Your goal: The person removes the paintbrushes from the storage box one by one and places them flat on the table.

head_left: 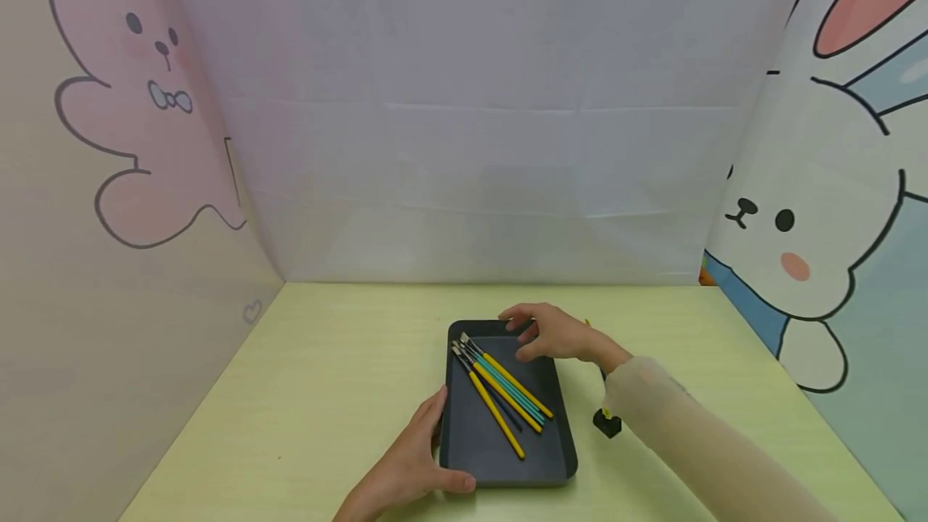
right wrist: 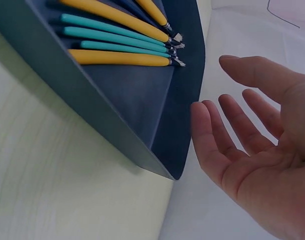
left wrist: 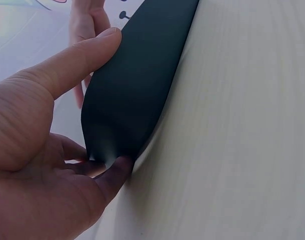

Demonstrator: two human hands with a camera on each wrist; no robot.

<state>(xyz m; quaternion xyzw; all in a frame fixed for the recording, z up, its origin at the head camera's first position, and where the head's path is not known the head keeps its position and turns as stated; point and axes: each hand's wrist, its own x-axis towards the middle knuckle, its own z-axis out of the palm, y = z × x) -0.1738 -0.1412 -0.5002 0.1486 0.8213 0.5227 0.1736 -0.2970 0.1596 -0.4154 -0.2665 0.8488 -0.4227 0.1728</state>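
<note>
Right hand [head_left: 554,334]: fingers [right wrist: 202,132] loose, holding nothing, near far end of tray [head_left: 486,466]; left hand [head_left: 413,453] grips tray's near-left corner. Brushes [head_left: 510,390] inside tray. Probably steadying tray; next move likely needs right fingers closing.

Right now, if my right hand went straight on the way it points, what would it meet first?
Your right hand would probably meet the far rim of the dark tray first, though its height above the rim is unclear. If it clears that, the way looks free.
</note>
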